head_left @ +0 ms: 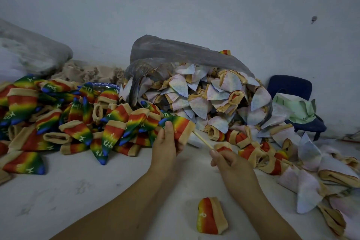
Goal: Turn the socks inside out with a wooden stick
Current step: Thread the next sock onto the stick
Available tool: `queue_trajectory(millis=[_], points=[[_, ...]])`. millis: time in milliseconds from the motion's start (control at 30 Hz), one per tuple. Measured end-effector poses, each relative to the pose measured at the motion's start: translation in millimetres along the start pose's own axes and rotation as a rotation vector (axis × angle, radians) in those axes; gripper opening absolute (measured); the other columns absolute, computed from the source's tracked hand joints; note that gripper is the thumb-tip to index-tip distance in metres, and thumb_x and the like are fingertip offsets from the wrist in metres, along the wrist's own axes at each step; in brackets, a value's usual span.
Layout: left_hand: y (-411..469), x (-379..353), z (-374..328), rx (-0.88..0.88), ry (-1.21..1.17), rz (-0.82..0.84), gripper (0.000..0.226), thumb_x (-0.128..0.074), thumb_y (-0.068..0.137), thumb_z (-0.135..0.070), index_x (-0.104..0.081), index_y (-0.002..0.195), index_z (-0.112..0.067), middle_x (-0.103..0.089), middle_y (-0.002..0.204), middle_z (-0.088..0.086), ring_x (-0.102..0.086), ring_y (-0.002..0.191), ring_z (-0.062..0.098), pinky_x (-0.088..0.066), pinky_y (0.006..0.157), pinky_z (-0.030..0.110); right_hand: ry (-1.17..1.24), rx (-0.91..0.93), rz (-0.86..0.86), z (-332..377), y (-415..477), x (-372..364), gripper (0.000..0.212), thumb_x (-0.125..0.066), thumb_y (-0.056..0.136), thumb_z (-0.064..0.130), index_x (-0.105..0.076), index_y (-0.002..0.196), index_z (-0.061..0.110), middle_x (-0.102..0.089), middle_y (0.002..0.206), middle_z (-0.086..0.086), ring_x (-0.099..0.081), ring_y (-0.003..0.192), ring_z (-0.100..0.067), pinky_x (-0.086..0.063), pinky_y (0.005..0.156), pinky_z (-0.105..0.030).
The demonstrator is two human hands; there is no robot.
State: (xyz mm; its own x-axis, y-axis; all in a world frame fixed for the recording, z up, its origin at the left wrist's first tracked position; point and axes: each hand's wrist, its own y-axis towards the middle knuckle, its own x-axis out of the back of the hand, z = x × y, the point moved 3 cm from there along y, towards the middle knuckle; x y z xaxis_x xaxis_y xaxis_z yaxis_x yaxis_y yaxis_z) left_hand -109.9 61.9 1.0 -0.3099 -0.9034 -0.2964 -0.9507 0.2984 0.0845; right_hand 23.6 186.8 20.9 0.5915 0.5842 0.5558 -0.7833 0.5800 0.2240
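My left hand (167, 145) grips a rainbow sock (180, 125) with a tan cuff, held up above the white surface. A thin wooden stick (202, 141) runs from the sock's cuff opening down to my right hand (228, 163), which pinches its near end. The stick's far end is hidden inside the sock. Another rainbow sock (211, 215) lies on the surface between my forearms. A heap of rainbow socks (74, 121) lies on the left. Pale inside-out socks (204, 95) spill from a clear plastic bag (175, 50) behind my hands.
More pale and tan socks (311, 177) lie scattered on the right. A dark blue chair (292, 89) with a green paper bag (296, 107) stands at the far right by the wall. A grey plastic sack (33, 54) lies at the back left.
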Motion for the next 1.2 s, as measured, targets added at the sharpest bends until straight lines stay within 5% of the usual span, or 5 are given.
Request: queue_trajectory(millis=[333,600,700,900,1200], points=[[1.0,4.0,-3.6,0.010,-0.054,0.048,0.034,-0.053,0.098,-0.045,-0.056,0.071,-0.025,-0.046,0.055,-0.007,-0.042,0.050,0.007,-0.036,0.060,0.029,-0.175,0.041,0.131,-5.1,2.8,1.0,0.029,-0.051,0.090,0.052,-0.064,0.074,0.033,-0.068,0.074,0.018,-0.062,0.077,0.006,-0.052,0.074,-0.027],[-0.5,-6.8,1.1,0.164,-0.196,0.212,0.015,-0.068,0.089,-0.033,-0.070,0.089,-0.019,-0.062,0.062,-0.010,-0.056,0.053,0.001,-0.045,0.055,0.018,-0.222,0.104,0.135,-4.4,2.1,5.8,0.023,-0.048,0.089,0.056,-0.063,0.078,0.042,-0.068,0.078,0.021,-0.061,0.079,0.006,-0.050,0.072,-0.026],[1.7,-4.6,1.5,0.184,-0.164,0.253,0.038,-0.073,0.077,-0.047,-0.063,0.092,-0.013,-0.052,0.060,-0.006,-0.046,0.048,0.005,-0.036,0.047,0.017,-0.333,0.186,0.135,-0.7,2.1,10.8,0.035,-0.039,0.086,0.062,-0.062,0.077,0.038,-0.064,0.070,0.013,-0.057,0.070,0.001,-0.043,0.059,-0.023],[7.3,0.9,5.8,0.255,-0.100,0.088,0.081,-0.062,0.055,-0.081,-0.068,0.112,-0.023,-0.077,0.095,-0.002,-0.073,0.091,0.015,-0.053,0.093,0.036,-0.481,0.314,0.164,2.3,2.1,8.9,0.023,-0.037,0.096,0.049,-0.060,0.097,0.044,-0.056,0.089,0.020,-0.051,0.084,0.002,-0.036,0.062,-0.015],[6.0,-2.5,1.2,0.196,0.132,-0.096,0.062,-0.046,0.091,-0.067,-0.067,0.112,-0.012,-0.069,0.098,0.006,-0.063,0.089,0.019,-0.044,0.074,0.032,-0.535,0.351,0.101,7.0,-4.6,0.1,0.029,-0.032,0.098,0.046,-0.058,0.097,0.036,-0.061,0.089,0.011,-0.052,0.078,-0.005,-0.034,0.058,-0.018]])
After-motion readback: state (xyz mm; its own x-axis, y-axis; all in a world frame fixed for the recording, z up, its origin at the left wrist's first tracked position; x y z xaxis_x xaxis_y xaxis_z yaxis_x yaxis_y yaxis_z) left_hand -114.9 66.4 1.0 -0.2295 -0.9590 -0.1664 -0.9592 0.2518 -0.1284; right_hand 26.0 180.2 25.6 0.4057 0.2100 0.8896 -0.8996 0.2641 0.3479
